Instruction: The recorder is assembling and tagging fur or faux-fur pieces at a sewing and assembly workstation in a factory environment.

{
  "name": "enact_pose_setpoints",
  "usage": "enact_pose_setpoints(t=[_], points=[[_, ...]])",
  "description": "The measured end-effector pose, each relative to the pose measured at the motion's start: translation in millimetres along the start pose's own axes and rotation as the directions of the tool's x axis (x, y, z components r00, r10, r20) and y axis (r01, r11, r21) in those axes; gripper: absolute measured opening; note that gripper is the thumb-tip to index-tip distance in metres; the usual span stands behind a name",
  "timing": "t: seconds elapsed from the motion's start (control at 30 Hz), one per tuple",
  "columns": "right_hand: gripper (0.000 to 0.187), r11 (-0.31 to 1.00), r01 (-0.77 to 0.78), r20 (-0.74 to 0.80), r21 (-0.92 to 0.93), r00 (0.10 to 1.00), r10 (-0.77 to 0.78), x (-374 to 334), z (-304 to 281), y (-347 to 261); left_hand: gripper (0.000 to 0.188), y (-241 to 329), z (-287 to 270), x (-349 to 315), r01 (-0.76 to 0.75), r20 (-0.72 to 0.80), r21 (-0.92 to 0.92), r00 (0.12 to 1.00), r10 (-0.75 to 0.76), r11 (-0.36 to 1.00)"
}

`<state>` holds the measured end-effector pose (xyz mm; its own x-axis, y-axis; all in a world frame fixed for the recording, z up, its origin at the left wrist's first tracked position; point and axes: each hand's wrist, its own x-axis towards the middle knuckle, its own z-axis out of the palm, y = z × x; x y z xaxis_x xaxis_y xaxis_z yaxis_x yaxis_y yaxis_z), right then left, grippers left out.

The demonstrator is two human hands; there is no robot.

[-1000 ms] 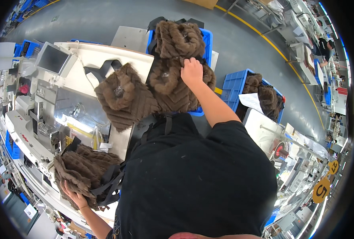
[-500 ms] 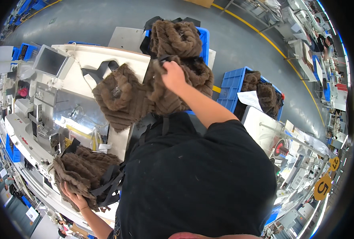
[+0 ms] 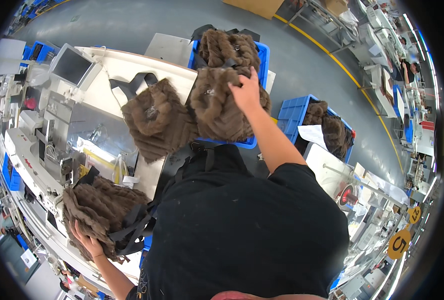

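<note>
Brown furry bags with dark straps lie on both sides of me. My right hand [image 3: 247, 94] is over a furry bag [image 3: 224, 117] at the top of a blue crate [image 3: 263, 57], thumb and forefinger apart near the bag's far right corner. Behind that bag sits another furry bag [image 3: 227, 47] in the same crate. On the left, my left hand [image 3: 88, 244] rests with outstretched fingers against a furry bundle [image 3: 104, 202] with black straps [image 3: 132, 227]. Between the two areas, one more furry bag [image 3: 157, 120] lies on the white worktable [image 3: 172, 71].
A second blue crate [image 3: 293, 112] to the right holds furry pieces and a white paper sheet [image 3: 312, 134]. A screen [image 3: 72, 70] stands at the table's far left, and a white sewing machine [image 3: 27, 160] is beside the left bundle. A yellow line [image 3: 327, 45] crosses the grey floor.
The furry bag under my right hand now lies flatter and squarer on the crate. My right hand has moved right and its fingers have spread. My left hand stays on the bundle.
</note>
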<state>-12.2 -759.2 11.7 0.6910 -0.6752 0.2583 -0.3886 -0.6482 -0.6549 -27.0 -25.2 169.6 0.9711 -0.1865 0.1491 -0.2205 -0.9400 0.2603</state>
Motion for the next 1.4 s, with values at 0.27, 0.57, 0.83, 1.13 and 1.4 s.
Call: enact_pose_setpoints(t=[0.27, 0.57, 0.83, 1.13, 1.4], points=[[0.049, 0.935, -0.318, 0.039, 0.154, 0.948, 0.316, 1.8, 26.3, 76.3, 0.070, 12.5, -9.4, -4.5, 0.011, -0.026, -0.041, 1.000, -0.012, 0.999], [0.040, 0.531, -0.724, 0.600, 0.439, 0.677, 0.427, 0.8, -0.3, 72.8, 0.066, 42.7, -11.2, 5.1, 0.070, -0.049, -0.087, 0.996, -0.075, 0.994], [0.038, 0.834, -0.387, 0.496, 0.394, 0.853, 0.162, 31.8, -83.7, -91.7, 0.074, 30.5, -15.2, -0.2, 0.082, -0.047, -0.044, 0.995, -0.084, 0.996], [0.028, 0.827, 0.220, 0.544, 0.518, 0.661, -0.517, 14.8, -137.0, -309.6, 0.073, 30.3, -15.3, -12.7, 0.095, -0.104, -0.022, 0.990, -0.096, 0.995], [0.046, 0.426, 0.679, 0.515, 0.598, 0.081, -0.853, -23.5, -124.5, -462.8, 0.070, 37.9, -14.8, -19.6, 0.112, -0.138, -0.057, 0.983, -0.119, 0.992]])
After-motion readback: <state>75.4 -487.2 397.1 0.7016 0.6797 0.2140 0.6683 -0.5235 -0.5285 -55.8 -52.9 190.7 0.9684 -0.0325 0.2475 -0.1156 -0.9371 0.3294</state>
